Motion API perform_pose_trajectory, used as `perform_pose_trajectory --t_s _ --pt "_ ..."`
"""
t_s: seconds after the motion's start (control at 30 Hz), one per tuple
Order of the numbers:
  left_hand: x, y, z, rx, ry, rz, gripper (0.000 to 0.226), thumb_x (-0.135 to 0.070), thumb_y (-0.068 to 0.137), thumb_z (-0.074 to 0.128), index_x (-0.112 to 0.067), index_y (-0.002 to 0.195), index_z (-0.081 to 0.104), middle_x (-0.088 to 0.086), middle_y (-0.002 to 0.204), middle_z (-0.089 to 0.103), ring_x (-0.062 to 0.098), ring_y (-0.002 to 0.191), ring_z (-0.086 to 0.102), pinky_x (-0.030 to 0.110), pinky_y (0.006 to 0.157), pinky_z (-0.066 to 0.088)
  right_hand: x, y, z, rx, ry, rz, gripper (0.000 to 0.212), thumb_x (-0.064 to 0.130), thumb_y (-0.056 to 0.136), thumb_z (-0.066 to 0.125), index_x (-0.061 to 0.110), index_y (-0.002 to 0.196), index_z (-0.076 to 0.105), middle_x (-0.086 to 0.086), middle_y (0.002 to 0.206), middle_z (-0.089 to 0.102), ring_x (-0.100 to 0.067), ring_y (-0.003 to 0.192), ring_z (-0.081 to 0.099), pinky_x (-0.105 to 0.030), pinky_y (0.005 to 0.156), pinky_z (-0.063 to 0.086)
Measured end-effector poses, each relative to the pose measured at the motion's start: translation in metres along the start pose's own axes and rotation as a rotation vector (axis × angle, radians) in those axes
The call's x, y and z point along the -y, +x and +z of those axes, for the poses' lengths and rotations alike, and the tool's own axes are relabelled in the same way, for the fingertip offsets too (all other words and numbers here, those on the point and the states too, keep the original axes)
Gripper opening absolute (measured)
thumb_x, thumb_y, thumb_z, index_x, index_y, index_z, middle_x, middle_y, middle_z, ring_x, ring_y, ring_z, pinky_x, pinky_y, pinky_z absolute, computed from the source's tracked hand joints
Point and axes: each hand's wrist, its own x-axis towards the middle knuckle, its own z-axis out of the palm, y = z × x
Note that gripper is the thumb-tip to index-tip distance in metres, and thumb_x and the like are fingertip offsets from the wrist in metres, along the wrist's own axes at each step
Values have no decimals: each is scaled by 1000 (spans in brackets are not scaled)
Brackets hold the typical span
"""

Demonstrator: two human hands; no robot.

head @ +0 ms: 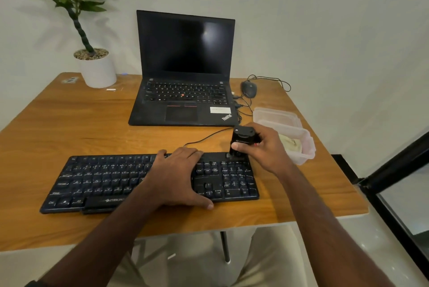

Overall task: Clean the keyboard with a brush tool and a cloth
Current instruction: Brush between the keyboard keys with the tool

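Note:
A black keyboard [97, 182] lies across the front of the wooden table [81, 124]. My left hand [178, 177] lies flat over its middle keys, fingers spread and reaching the far edge. My right hand [262, 149] grips a small black brush tool [242, 140], whose lower end touches the keyboard's top right corner above the number pad. A pale cloth [290, 141] lies inside a clear plastic container [304, 154] just right of that hand.
An open black laptop [185, 73] stands behind the keyboard, a wired mouse [249, 88] to its right with cables running forward. A second clear tub [274, 114] sits behind the container. A potted plant [97, 70] occupies the back left corner. The table's right edge is near.

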Motion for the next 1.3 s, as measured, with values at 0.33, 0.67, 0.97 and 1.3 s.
perform_pose_trajectory --t_s 0.33,0.67,0.97,1.3 --pt "12 -7 -1 14 -11 -8 138 -102 47 49 -28 157 11 -8 165 17 12 149 17 57 121 11 13 12 28 49 -5 -34 29 19 74 87 23 97 71 4 93 72 -19 93 67 -32 82 54" --pt "16 -9 1 32 -20 -17 138 -101 48 50 -29 158 7 -8 166 13 11 151 14 56 122 7 13 3 2 -22 -71 -60 29 17 74 88 28 93 69 11 85 70 -6 81 63 -18 73 48" --pt "17 -10 1 44 -30 -22 139 -102 48 49 -30 158 5 -8 166 11 12 151 13 57 122 5 16 13 17 -67 -61 -38 34 21 74 88 30 100 69 11 94 71 -6 91 65 -17 77 49" --pt "17 -9 3 36 -30 -19 139 -101 48 51 -30 158 6 -8 166 11 13 151 13 57 122 5 14 10 14 -107 -67 -24 34 19 73 88 29 98 68 11 91 71 2 86 64 -11 75 48"
